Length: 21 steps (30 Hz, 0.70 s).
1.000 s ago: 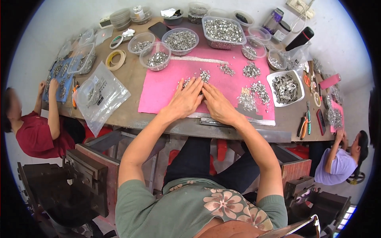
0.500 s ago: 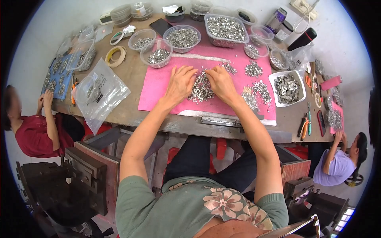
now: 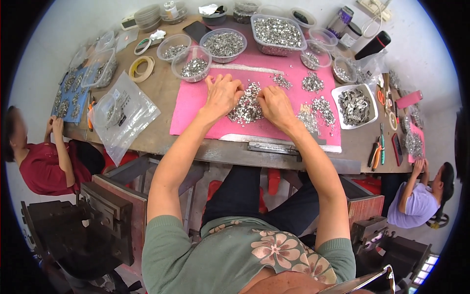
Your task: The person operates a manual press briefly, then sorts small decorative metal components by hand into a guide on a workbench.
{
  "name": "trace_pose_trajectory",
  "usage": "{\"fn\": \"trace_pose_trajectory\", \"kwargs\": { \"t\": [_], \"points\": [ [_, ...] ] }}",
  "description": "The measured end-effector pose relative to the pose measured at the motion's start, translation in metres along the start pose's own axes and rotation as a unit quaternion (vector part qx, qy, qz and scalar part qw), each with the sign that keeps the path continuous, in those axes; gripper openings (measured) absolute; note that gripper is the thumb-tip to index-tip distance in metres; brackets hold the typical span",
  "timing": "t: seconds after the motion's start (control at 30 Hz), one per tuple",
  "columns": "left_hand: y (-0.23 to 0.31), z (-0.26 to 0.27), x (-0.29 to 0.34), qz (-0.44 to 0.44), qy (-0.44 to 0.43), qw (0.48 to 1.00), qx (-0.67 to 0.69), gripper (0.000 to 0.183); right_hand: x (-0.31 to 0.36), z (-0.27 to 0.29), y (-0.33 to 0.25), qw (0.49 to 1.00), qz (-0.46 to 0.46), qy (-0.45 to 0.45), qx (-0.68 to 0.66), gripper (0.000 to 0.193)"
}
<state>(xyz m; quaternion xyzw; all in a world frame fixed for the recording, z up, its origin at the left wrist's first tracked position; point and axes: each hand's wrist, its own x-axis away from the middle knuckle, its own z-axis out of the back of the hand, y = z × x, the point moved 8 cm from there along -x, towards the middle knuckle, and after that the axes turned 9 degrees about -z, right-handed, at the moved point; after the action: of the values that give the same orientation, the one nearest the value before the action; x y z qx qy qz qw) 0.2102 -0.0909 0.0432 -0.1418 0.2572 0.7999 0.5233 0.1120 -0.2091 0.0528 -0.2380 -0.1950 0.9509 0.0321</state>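
- Biggest change: the hands have come apart. A second ago they were pressed together over the heap of silvery metal bits (image 3: 246,107); now the left hand (image 3: 223,95) sits off its left side and the right hand (image 3: 277,105) off its right, a touch wider than half a second ago.
- What that means for the work, my read: the heap is uncovered and easy to get at from both sides.
- Where it is: on the pink mat (image 3: 193,110), right in front of the person, between the hands. The smaller loose piles (image 3: 323,109) lie to its right, with the white dish (image 3: 348,126) beyond them.
- Which way it points: the long axis runs roughly away from the person, far end leaning a little right. It's narrower up there and fans out wider at the near end. Single pieces lie every which way, too tiny to give each a direction.
- Grip: the left fingers are bent, tips down by the mat, and I can't tell if they're pinching anything. The right thumb and forefinger are close together at the heap's edge; can't tell whether a piece is between them.
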Motion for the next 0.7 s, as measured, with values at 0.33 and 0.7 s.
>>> {"fn": "trace_pose_trajectory", "kwargs": {
  "t": [0.33,0.7],
  "points": [
    [0.014,0.017,0.024,-0.036,-0.01,0.999,0.034,0.008,0.062,0.035,-0.001,0.996,-0.06,-0.066,-0.033,0.011],
    [0.069,-0.012,0.014,-0.058,0.035,0.998,-0.003,0.014,0.07,0.035,0.003,0.991,-0.106,-0.046,-0.07,0.011]
  ]
}}
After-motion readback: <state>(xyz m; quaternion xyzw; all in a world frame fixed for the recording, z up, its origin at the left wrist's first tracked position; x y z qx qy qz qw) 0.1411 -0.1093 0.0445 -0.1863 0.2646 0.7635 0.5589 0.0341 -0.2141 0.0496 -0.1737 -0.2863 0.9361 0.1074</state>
